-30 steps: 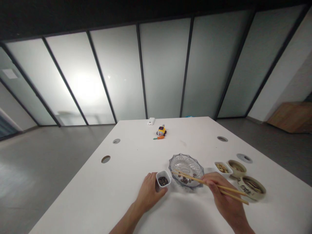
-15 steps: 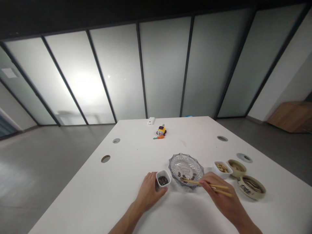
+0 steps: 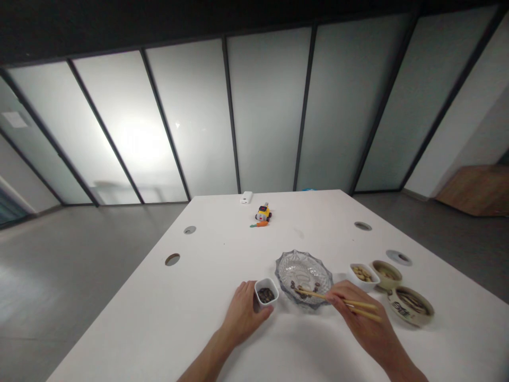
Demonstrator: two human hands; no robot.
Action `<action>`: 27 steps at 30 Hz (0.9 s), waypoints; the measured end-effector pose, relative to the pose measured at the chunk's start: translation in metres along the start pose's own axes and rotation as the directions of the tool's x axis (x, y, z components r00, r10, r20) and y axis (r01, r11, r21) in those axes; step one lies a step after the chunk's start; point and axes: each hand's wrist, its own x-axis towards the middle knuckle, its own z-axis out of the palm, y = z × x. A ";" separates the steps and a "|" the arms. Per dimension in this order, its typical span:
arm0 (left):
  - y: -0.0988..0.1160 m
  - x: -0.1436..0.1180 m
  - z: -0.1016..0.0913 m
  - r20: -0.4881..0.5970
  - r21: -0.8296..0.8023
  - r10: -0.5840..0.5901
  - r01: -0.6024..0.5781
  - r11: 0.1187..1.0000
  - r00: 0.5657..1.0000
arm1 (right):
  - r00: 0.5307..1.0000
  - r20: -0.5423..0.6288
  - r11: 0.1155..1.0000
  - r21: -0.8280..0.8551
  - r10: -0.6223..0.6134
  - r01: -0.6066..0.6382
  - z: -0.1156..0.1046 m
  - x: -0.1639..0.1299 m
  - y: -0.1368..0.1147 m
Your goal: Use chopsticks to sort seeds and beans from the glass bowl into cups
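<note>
My left hand (image 3: pixel 247 312) is wrapped round a small white square cup (image 3: pixel 259 285), which stands on the table and has dark seeds or beans (image 3: pixel 265 295) in it. In my right hand (image 3: pixel 358 313) is a pair of wooden chopsticks (image 3: pixel 361 304). Their tips reach over the near rim into a scalloped clear glass dish (image 3: pixel 283 263), right of the cup. Several dark brown beans (image 3: pixel 317 287) lie in the dish around the tips. Whether the tips pinch a bean, I cannot tell.
To the right stand a white bowl of pale nuts (image 3: pixel 362 275), a greenish round bowl (image 3: pixel 386 276) and a lettered round bowl (image 3: pixel 410 306) with long brown pieces. Farther back on the white table (image 3: pixel 214 254) are a yellow toy vehicle (image 3: pixel 263 213), a toy carrot (image 3: pixel 259 224) and a white device (image 3: pixel 246 197).
The chopstick tips have shifted very slightly within the dish, and my right hand has moved a touch. My left hand and the cup stay where they were.
</note>
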 end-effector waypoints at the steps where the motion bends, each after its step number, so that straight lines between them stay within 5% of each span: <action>1: 0.000 0.000 0.000 0.003 0.000 0.001 -0.001 1.000 1.000 | 1.000 0.013 1.000 0.005 0.010 -0.010 0.000 0.000 -0.001; 11: 0.001 0.000 0.000 0.000 -0.009 -0.008 0.008 1.000 1.000 | 0.999 0.049 0.998 0.055 -0.005 0.002 0.000 0.000 -0.006; 19: 0.002 0.000 -0.001 0.001 -0.013 -0.013 0.013 1.000 1.000 | 0.973 -0.206 0.994 -0.057 -0.106 0.096 0.000 -0.003 -0.005; 27: -0.001 0.001 0.001 0.006 -0.008 -0.008 0.008 1.000 1.000 | 0.973 -0.198 0.990 0.050 -0.116 0.129 0.016 -0.003 -0.017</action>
